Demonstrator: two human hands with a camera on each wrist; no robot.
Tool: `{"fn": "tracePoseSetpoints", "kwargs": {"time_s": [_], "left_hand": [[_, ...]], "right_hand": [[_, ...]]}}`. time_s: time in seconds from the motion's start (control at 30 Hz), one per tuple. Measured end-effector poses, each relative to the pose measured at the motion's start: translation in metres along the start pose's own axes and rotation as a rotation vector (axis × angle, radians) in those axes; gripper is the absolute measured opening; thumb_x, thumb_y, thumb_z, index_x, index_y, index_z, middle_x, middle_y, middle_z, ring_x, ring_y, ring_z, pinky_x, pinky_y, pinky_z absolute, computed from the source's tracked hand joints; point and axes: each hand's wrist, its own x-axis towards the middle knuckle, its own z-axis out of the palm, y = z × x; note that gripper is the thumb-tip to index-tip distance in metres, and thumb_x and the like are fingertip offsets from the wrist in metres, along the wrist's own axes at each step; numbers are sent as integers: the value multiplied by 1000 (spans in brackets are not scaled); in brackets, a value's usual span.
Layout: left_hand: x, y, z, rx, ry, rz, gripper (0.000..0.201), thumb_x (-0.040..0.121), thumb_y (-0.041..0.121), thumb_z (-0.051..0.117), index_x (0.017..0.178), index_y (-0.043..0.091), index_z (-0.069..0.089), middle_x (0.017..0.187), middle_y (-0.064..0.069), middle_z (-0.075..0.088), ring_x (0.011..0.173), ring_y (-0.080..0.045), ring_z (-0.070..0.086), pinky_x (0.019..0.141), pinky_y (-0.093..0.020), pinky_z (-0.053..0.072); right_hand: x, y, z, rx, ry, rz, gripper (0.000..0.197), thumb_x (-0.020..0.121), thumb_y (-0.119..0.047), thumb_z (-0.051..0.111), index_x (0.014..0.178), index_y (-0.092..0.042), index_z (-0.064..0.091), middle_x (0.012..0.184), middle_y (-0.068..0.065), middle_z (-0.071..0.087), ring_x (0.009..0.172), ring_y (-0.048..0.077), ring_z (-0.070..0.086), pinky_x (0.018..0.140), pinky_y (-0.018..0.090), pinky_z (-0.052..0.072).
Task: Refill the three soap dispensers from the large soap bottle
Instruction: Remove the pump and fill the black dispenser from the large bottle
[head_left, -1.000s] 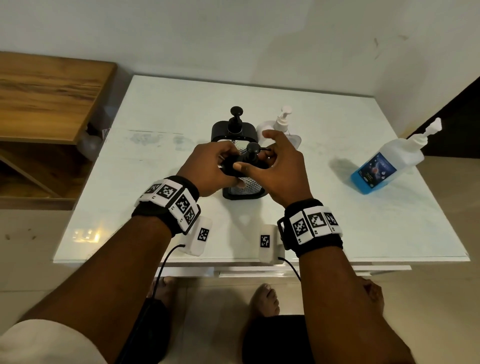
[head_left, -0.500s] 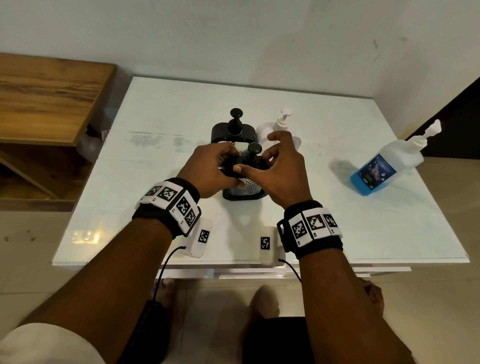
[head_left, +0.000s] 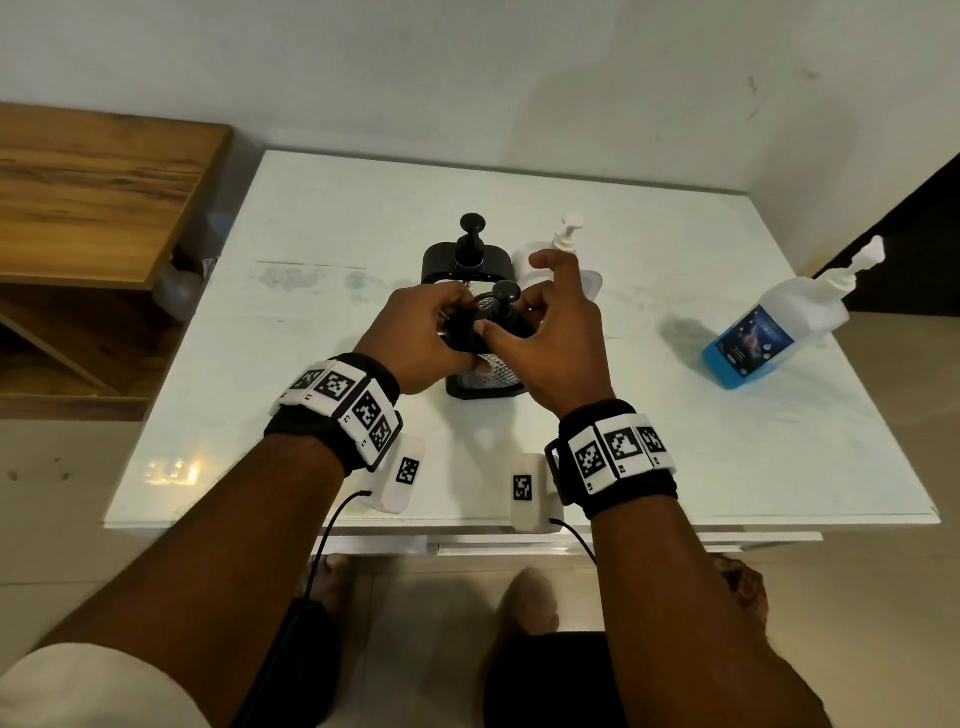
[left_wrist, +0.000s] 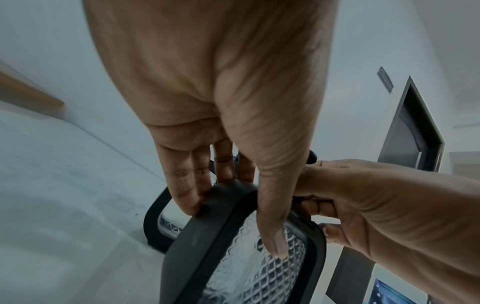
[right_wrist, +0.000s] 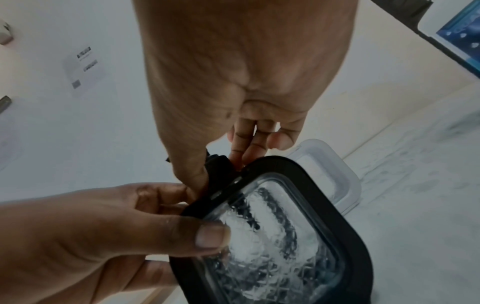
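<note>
The near black-framed dispenser (head_left: 485, 382) with a clear diamond-patterned body (left_wrist: 254, 265) (right_wrist: 275, 242) stands at the table's middle. My left hand (head_left: 415, 338) grips its top left side, thumb on the patterned front. My right hand (head_left: 550, 338) pinches the black collar under its pump (head_left: 506, 296), index finger raised. Behind stand a second black dispenser (head_left: 465, 257) and a white dispenser (head_left: 566, 244). The large soap bottle (head_left: 779, 332) with blue liquid stands far right.
The white table (head_left: 649, 405) sits against a wall, front edge near my wrists. A wooden shelf unit (head_left: 88, 208) is left of it. A dark doorway (head_left: 914, 244) lies at the right. My bare feet show below the table edge.
My right hand has shifted its grip slightly around the pump collar and its index finger has lifted higher. The left hand holds the dispenser as before.
</note>
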Motion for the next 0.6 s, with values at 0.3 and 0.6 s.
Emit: {"fn": "tracePoseSetpoints", "kwargs": {"time_s": [0.3, 0.6], "left_hand": [[-1, 2, -1, -15, -6, 3, 49, 64, 17, 92, 107, 15, 67, 98, 2, 70, 93, -18, 67, 83, -38, 59], [-1, 4, -1, -15, -7, -2, 50, 66, 15, 91, 110, 16, 68, 101, 3, 70, 94, -15, 66, 84, -32, 58]], "right_hand": [[0, -2, 0, -7, -60, -26, 84, 76, -25, 88, 144, -28, 40, 95, -16, 61, 85, -5, 64, 74, 11, 50], [-2, -7, -1, 43, -85, -32, 82, 78, -17, 83, 146, -25, 39, 100, -16, 64, 95, -3, 65, 82, 15, 53]]}}
